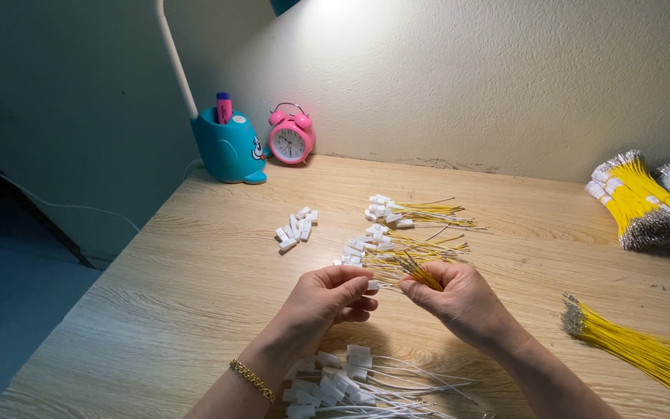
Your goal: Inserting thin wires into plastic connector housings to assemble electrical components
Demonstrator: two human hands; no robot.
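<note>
Two hands were pinched shut: the left hand point(327, 299) on a white connector point(371, 285), the right hand point(459, 299) on thin, floppy yellow wires point(420, 273), judged best gripped near their ends.

Matt wood-grain table point(195, 271), glossy plastic pink clock point(291, 140), rough plastered wall point(467, 77)

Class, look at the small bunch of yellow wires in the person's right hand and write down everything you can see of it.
The bunch of yellow wires is a thin sheaf of short, plastic-coated strands. It is pinched in the right hand, slanting up to the left out of the fingers. The left hand meets it at a small white connector between the two hands. It is held just above the wooden table, in front of similar finished bundles.
</note>
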